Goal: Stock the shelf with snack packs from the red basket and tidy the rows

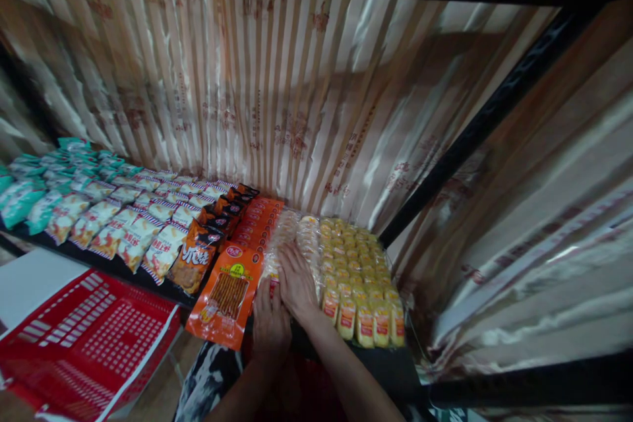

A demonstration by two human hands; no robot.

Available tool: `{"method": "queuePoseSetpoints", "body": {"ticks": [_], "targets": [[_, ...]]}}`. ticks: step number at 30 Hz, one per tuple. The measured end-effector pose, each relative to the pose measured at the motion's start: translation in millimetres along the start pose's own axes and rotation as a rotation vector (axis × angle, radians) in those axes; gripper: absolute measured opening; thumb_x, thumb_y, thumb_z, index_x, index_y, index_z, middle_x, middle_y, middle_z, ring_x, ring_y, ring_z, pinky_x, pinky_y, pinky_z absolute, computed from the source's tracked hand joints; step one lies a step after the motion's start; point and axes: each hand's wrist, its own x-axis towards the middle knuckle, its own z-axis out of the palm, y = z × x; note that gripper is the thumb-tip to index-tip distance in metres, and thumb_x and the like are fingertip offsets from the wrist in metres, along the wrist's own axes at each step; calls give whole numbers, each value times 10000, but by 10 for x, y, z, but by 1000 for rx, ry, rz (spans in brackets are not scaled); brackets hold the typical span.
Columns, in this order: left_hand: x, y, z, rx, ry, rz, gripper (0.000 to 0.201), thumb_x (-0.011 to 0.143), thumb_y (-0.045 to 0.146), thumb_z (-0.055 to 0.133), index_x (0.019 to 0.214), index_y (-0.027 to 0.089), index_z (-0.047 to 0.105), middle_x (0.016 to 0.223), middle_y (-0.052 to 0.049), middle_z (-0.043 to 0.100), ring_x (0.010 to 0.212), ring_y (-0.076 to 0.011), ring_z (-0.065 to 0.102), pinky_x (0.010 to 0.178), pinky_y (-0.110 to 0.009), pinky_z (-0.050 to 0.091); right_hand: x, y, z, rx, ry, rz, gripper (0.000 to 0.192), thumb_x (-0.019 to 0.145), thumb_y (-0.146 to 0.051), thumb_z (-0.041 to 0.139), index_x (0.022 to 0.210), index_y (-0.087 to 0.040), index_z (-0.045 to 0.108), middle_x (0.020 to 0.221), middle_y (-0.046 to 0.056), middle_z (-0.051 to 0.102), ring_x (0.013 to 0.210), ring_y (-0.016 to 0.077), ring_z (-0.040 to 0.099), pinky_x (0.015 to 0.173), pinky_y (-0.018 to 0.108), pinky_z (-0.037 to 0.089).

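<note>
Two hands are down on the same row of clear snack packs [287,237], and that is where I keep my eye. My right hand [297,280] lies flat on top of the row, fingers spread and pointing away from me, pressing rather than clasping; nothing is pinched in it. My left hand [270,323] sits just nearer to me and slightly to the left, partly tucked under the right wrist, its fingers resting on the front pack of the row. Whether those fingers curl around the pack's edge I cannot tell, since the right hand covers them.

From the grip, the row runs straight away toward the striped backdrop [277,99], so its long axis lines up with my forearms. The right hand is further along it, the left at its near end.

Just left of the hands lies the row of orange packs [230,293], its front pack hanging over the shelf edge [123,267]. Just right of the hands sit the yellow packs [361,277], several columns wide. Further left come the dark packs [198,257], then red-and-white packs [133,237], and well away the teal packs [30,201]. Below and to the left of the hands, off the shelf, stands a red basket [93,336].
</note>
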Motion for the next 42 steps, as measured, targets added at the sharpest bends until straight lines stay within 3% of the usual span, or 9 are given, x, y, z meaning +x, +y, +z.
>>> {"method": "queuePoseSetpoints", "body": {"ticks": [5, 12, 20, 30, 35, 42], "targets": [[37, 64, -53, 32, -25, -58, 320, 855, 127, 384, 1065, 70, 619, 1255, -207, 523, 1227, -313, 437, 979, -498, 388, 477, -126, 20, -17, -200, 4, 411, 922, -274, 377, 1301, -172, 501, 1428, 82, 408, 1367, 229, 266, 1121, 431, 225], [53, 28, -68, 0, -48, -25, 347, 848, 116, 373, 1110, 75, 597, 1270, -192, 515, 1259, -282, 410, 997, -479, 386, 623, -71, 91, -63, -325, 2, 400, 934, -351, 357, 1267, -212, 532, 1383, 63, 472, 1342, 223, 304, 1113, 420, 190], [68, 37, -83, 28, -53, 18, 358, 831, 110, 371, 1101, 77, 604, 1250, -190, 529, 1259, -290, 404, 992, -480, 387, 589, -45, 109, -105, -319, 12, 374, 941, -321, 326, 1179, -221, 597, 1349, 55, 505, 1303, 216, 345, 1097, 412, 207], [52, 47, -71, 32, -84, 0, 382, 833, 118, 380, 1167, 91, 564, 1277, -168, 516, 1262, -275, 400, 995, -475, 391, 795, 16, 147, -82, -393, 35, 470, 940, -413, 301, 1332, -202, 453, 1436, 74, 398, 1370, 223, 242, 1111, 442, 156], [-22, -10, -12, 14, -98, 21, 434, 838, 118, 378, 1254, 114, 503, 1330, -165, 479, 1305, -273, 353, 1013, -483, 372, 807, 105, 236, -98, -347, 53, 416, 935, -384, 333, 1276, -230, 513, 1406, 50, 444, 1304, 241, 358, 1085, 456, 214], [-77, -49, 11, 25, -139, 35, 450, 842, 100, 400, 1288, 103, 460, 1393, -169, 416, 1349, -268, 287, 1028, -466, 362, 804, 112, 282, -119, -316, 36, 390, 945, -333, 319, 1191, -192, 588, 1333, 73, 521, 1255, 246, 406, 1078, 450, 222]]}}
